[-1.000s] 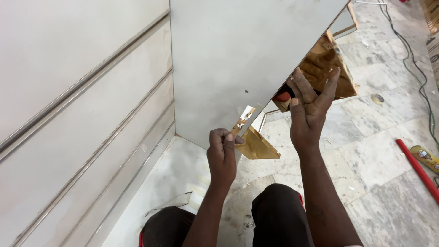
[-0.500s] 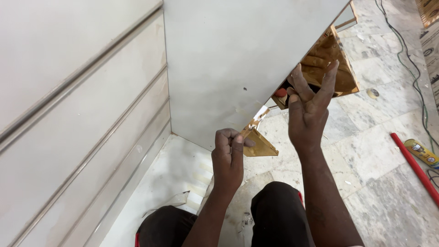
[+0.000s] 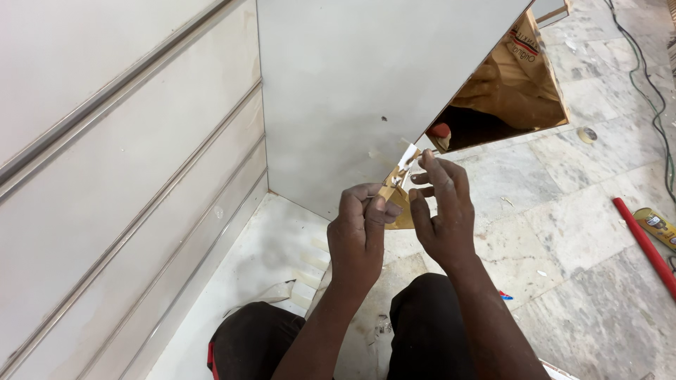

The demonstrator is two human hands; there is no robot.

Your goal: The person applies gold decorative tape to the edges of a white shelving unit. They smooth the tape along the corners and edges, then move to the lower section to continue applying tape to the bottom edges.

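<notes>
In the head view I crouch before a white cabinet panel (image 3: 352, 91). My left hand (image 3: 359, 229) is closed on a thin strip of edge tape (image 3: 400, 169), white on one side and brown on the other, at the panel's lower right edge. My right hand (image 3: 440, 211) is close beside it, its fingertips pinching the same strip near its upper end. A small dark screw hole (image 3: 384, 118) marks the panel just above the hands. Part of the strip is hidden behind my fingers.
A white slatted wall (image 3: 120, 162) fills the left. The cabinet's open wooden inside (image 3: 521, 84) holds a red-capped object (image 3: 441, 131). On the marble floor (image 3: 563, 232) lie a red tube (image 3: 644, 243), a yellow can (image 3: 655, 225), a tape roll (image 3: 586, 134) and a cable (image 3: 644, 91).
My right hand has left the cabinet edge, dropped and closed in on the strip beside my left hand. The view has shifted closer to the panel.
</notes>
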